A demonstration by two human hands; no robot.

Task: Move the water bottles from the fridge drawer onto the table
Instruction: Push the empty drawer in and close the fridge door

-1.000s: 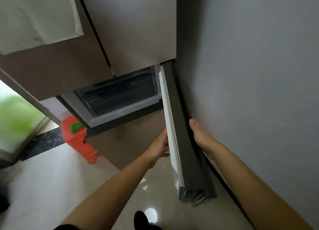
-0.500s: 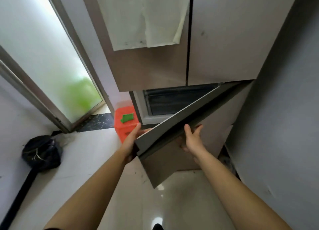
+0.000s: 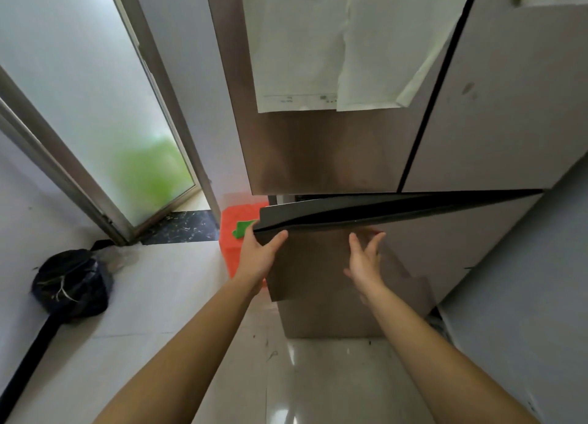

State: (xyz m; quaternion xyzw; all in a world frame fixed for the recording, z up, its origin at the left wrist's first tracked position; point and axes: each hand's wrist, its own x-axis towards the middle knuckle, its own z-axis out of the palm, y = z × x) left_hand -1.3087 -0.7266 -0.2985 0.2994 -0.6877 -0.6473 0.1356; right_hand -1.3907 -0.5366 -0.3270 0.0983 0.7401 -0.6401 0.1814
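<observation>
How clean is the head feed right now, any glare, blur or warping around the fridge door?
Head view: the left hand, the right hand and the lower fridge door are sharp; wide-angle warp splays the fridge's edges; the frosted glass door is bright, the green behind it only a blur; soft glare on the floor tiles; the gap above the door is black, unreadable.

Fridge door point(image 3: 318, 264) under my left grip point(image 3: 259, 258): brushed metal, satin. Floor point(image 3: 334, 385), 6 o'clock: glossy tile. Paper point(image 3: 296, 57), 12 o'clock: matt.
</observation>
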